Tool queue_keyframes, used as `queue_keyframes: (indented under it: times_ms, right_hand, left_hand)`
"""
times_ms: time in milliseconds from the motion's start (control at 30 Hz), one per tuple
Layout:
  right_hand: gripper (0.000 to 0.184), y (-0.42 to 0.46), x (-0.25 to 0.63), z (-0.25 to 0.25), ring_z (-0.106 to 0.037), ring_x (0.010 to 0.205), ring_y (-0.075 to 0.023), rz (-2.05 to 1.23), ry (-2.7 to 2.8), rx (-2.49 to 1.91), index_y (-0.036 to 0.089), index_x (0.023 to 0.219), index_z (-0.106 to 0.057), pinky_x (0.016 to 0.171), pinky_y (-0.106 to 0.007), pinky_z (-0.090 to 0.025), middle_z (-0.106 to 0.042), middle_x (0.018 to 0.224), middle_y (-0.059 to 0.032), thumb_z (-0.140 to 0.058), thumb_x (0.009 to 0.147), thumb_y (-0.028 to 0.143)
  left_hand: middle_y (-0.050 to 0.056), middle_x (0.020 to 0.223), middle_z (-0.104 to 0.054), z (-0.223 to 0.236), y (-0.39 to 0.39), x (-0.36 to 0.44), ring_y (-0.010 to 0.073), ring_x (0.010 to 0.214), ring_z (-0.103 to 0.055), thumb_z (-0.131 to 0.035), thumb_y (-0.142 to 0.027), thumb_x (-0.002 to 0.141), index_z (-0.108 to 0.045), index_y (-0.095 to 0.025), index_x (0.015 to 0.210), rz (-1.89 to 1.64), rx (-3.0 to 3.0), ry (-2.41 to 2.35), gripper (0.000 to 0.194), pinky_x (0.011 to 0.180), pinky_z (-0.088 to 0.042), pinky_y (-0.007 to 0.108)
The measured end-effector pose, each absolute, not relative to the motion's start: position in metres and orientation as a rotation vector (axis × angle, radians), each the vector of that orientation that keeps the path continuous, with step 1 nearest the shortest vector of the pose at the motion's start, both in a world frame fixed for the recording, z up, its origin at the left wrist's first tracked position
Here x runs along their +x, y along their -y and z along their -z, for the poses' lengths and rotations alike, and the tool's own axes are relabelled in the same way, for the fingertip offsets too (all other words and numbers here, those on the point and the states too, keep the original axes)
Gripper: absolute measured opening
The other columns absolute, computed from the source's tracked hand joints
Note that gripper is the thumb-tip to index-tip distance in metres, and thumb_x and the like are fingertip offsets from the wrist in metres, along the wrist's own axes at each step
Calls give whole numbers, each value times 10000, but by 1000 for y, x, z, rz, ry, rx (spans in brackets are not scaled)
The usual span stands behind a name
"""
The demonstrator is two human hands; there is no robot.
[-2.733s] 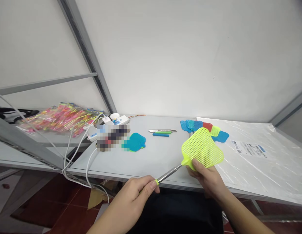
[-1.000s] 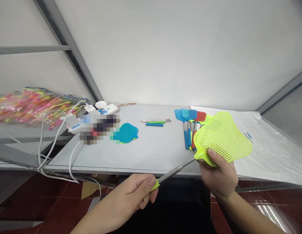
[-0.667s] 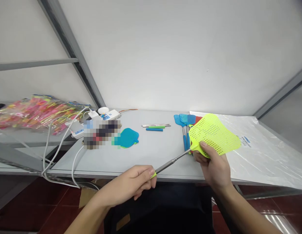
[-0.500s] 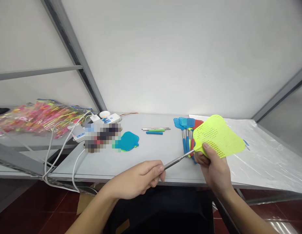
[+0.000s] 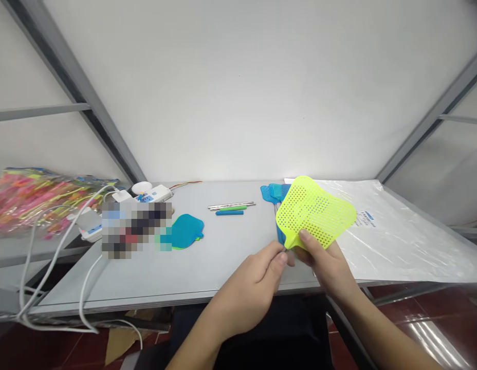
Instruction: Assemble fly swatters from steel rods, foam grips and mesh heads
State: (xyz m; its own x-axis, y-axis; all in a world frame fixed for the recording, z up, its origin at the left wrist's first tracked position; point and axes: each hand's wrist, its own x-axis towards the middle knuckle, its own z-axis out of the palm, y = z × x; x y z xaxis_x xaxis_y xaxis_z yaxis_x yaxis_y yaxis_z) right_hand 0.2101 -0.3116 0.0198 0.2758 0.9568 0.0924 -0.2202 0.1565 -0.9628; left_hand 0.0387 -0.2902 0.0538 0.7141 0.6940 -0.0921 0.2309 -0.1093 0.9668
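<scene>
A yellow-green fly swatter head, full of small holes, is held up over the table's front part. My right hand is closed on its lower edge, thumb on the near face. My left hand pinches the metal rod just below the head's neck; most of the rod is hidden in the fingers. Behind the yellow-green head, blue fly swatters lie partly covered. Metal rods, a green grip and a blue grip lie mid-table. Left of them rests a blue swatter head over a green one.
White plastic sheeting covers the table's right side. Power strips with white cables and a blurred patch are at the left. Bagged colourful items lie beyond the metal frame. A white wall stands behind.
My left hand has slid up the rod to the swatter head's neck. The head and my right hand have come closer to it, and the view has turned slightly right.
</scene>
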Motion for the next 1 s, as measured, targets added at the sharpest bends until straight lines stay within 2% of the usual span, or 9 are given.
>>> queue_keyframes:
  times_ms: [133, 300, 367, 433, 533, 700, 867, 1000]
  right_hand:
    - [418, 305, 214, -19, -598, 749, -187, -975, 833, -1170, 237, 994, -659, 599, -291, -489, -657, 910, -39, -735, 732, 554]
    - [370, 302, 206, -8, -617, 851, -198, -971, 817, -1219, 242, 1041, -659, 614, -272, -511, -654, 1041, -53, -725, 776, 492]
    - [327, 303, 201, -7, -601, 805, -173, -953, 837, -1245, 239, 1005, -656, 572, -238, -484, -649, 984, -39, -724, 787, 472]
    - [273, 305, 196, -9, -546, 680, -127, -953, 871, -1242, 223, 921, -641, 509, -209, -430, -615, 838, -10, -716, 802, 458]
    - [276, 306, 189, -15, -409, 543, -77, -983, 948, -1167, 199, 775, -566, 452, -197, -341, -479, 661, 38, -683, 839, 441]
    - [318, 306, 182, -17, -301, 496, -53, -1028, 955, -1072, 200, 726, -477, 433, -195, -262, -356, 613, 69, -654, 872, 421]
    - [233, 307, 186, -10, -326, 496, -48, -1123, 875, -1066, 221, 862, -598, 433, -178, -304, -464, 684, 46, -687, 839, 435]
    - [256, 305, 194, -10, -446, 538, -90, -985, 794, -1162, 251, 956, -660, 434, -193, -362, -572, 765, 1, -701, 810, 458]
  left_hand:
    - [-63, 623, -385, -33, 295, 47, 112, 600, -374, -304, -485, 1021, -501, -225, 877, -545, 1672, -828, 357, 584, -289, 260]
    - [-60, 622, -375, -13, 294, 51, 105, 589, -344, -314, -502, 1016, -381, -210, 744, -559, 1603, -832, 405, 571, -257, 274]
    - [-62, 619, -355, -7, 296, 49, 100, 583, -327, -318, -514, 1012, -368, -210, 749, -559, 1526, -821, 404, 568, -258, 266]
    - [-64, 623, -349, -4, 299, 47, 95, 577, -313, -320, -513, 1012, -375, -212, 770, -564, 1437, -803, 390, 561, -262, 255]
    - [-64, 635, -354, 0, 304, 42, 86, 557, -283, -331, -516, 1008, -396, -214, 805, -549, 1320, -775, 370, 528, -251, 240]
    - [-68, 657, -353, -1, 304, 36, 66, 523, -232, -382, -532, 990, -393, -213, 814, -503, 1195, -723, 364, 465, -211, 210]
    - [-80, 605, -341, -3, 302, 32, 59, 470, -230, -384, -505, 998, -486, -212, 875, -514, 1140, -643, 333, 420, -223, 183]
    - [-104, 531, -300, 2, 306, 32, 45, 372, -184, -373, -508, 996, -395, -222, 785, -424, 946, -485, 356, 365, -207, 169]
